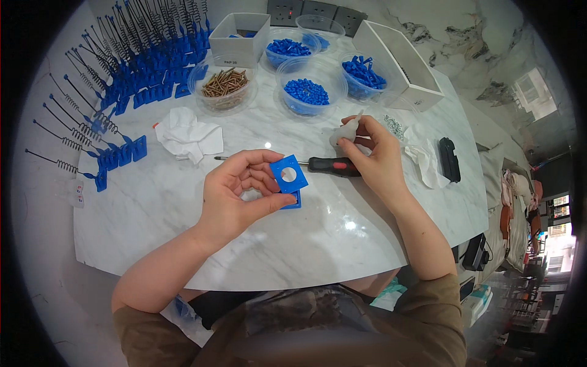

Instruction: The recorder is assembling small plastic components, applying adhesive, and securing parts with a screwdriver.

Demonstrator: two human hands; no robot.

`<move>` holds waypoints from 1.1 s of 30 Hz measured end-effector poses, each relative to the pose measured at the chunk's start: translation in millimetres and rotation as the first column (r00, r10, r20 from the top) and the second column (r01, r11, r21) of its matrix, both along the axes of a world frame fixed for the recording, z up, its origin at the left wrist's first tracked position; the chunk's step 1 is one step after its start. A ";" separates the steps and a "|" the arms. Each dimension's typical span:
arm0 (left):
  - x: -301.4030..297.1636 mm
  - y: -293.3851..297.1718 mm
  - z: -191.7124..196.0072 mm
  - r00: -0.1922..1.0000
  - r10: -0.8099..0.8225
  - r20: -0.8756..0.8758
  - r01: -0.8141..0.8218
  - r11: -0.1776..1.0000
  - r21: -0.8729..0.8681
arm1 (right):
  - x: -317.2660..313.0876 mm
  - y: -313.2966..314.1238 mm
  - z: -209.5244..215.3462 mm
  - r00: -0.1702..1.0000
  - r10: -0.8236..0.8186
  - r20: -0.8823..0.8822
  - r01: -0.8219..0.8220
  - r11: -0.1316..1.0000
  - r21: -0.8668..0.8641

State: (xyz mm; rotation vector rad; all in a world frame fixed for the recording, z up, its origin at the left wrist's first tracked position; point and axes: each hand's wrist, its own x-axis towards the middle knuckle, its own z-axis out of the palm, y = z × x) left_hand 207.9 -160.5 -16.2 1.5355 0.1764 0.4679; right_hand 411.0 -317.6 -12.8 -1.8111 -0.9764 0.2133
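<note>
My left hand (229,196) pinches a blue square plate (300,181) with a round hole between thumb and fingers. A second blue piece (295,203) shows just below it, partly hidden; whether the two are joined I cannot tell. My right hand (378,160) is closed around a small whitish squeeze bottle (347,132), its thin nozzle pointing up and away. Between the hands lies a screwdriver (333,166) with a black and red handle, its shaft passing behind the blue plate.
Clear tubs hold brown screws (225,83), small blue parts (306,92) and longer blue pieces (365,72). Blue-based spring assemblies (125,150) crowd the left side. Crumpled tissue (189,134), a white box (400,64), small metal parts (393,126) and a black object (449,160) lie around.
</note>
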 end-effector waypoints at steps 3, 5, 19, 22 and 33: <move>-0.3 0.9 -1.9 1.000 0.007 0.002 -0.007 1.000 0.012 | -0.1 0.9 -2.5 0.999 -0.003 -0.049 0.001 0.999 -0.039; -0.7 1.2 -3.0 1.000 0.016 0.003 -0.016 1.000 0.013 | 0.0 0.3 -2.3 0.997 -0.003 -0.079 -0.002 0.998 -0.069; -0.3 0.5 -3.0 1.000 0.007 0.007 -0.007 1.000 0.012 | 1.6 -0.5 -0.1 0.998 -0.060 -0.020 0.059 0.997 -0.053; -0.1 0.4 -3.7 1.000 0.009 0.008 -0.009 1.000 0.013 | 2.5 0.3 -0.9 0.998 -0.054 -0.041 0.053 0.998 -0.038; 1.2 0.6 -4.9 1.000 0.017 0.018 -0.017 1.000 0.018 | -3.4 -3.9 1.5 0.988 -0.069 0.136 0.073 0.997 -0.026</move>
